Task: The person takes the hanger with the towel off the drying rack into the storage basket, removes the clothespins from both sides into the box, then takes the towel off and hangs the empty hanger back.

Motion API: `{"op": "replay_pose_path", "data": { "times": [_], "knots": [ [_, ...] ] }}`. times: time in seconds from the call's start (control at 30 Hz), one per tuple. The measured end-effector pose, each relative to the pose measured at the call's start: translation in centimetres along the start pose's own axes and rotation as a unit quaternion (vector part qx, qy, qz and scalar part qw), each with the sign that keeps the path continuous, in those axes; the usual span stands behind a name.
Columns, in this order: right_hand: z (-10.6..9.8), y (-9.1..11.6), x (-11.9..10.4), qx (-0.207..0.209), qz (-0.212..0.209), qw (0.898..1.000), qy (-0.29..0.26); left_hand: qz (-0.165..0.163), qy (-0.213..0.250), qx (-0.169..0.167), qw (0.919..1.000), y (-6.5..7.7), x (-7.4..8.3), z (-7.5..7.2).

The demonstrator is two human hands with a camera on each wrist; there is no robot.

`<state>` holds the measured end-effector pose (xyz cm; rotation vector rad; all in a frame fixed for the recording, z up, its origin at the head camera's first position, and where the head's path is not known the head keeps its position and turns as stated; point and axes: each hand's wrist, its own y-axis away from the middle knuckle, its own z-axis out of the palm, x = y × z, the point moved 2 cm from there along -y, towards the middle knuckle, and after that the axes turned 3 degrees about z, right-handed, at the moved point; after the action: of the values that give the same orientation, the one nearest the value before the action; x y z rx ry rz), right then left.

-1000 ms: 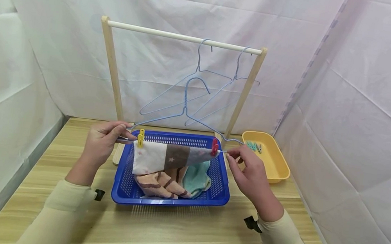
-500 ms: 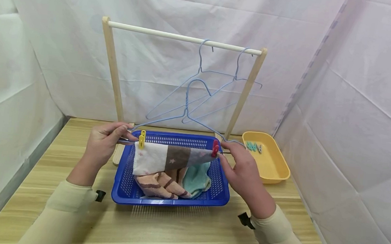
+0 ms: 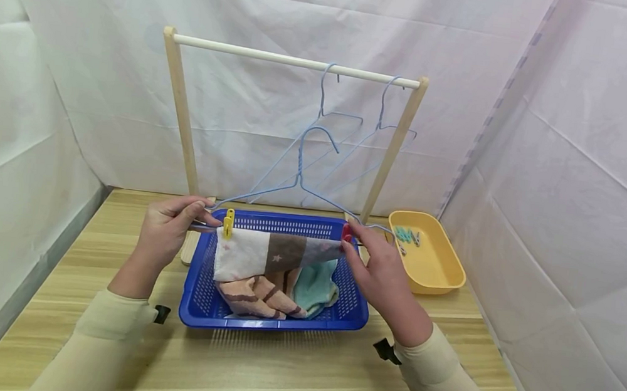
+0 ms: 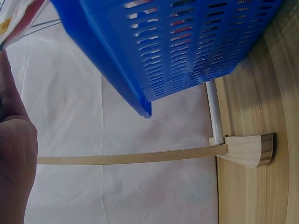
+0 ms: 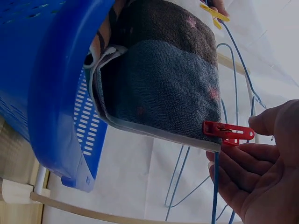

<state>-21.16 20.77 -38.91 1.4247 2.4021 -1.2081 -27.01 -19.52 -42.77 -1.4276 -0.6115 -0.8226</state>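
White-brown-grey towel [image 3: 242, 251] on a blue wire hanger [image 3: 300, 166], above the wooden desk [image 3: 273, 380] toward its far edge: my left hand [image 3: 164, 226] grips the hanger, my right hand [image 3: 386, 273] pinches a red plastic clip [image 5: 229, 130]. Clipping, I judge; next, seat it squarely.

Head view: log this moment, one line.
left hand: holds blue wire hanger | right hand: pinches red plastic clothespin | white-brown-grey towel: clipped on hanger

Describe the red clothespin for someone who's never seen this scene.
Find the blue basket, then the light-blue hanger held above it, with a white, brown and grey towel on its bottom bar. The red clothespin is at the towel's grey end, by the right hand; colour separates it from the yellow clothespin at the white end.
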Motion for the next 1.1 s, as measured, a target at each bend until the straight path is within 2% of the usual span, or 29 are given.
{"op": "replay_pose_path", "data": {
  "times": [0.37, 0.8, 1.1],
  "knots": [
    [-0.24, -0.08, 0.15, 0.009, -0.023, 1.000, -0.015, -0.004, -0.009, 0.001, 0.9999, 0.01, 0.08, 0.05],
    [-0.48, -0.27, -0.06, -0.003, -0.018, 0.999, -0.028, -0.007, -0.011, 0.006, 0.9999, 0.00, 0.28, 0.11],
    [-0.49, -0.39, -0.04, 0.000, -0.019, 0.999, -0.034, 0.001, -0.012, -0.009, 0.9999, -0.09, 0.29, 0.03]
  ]
}}
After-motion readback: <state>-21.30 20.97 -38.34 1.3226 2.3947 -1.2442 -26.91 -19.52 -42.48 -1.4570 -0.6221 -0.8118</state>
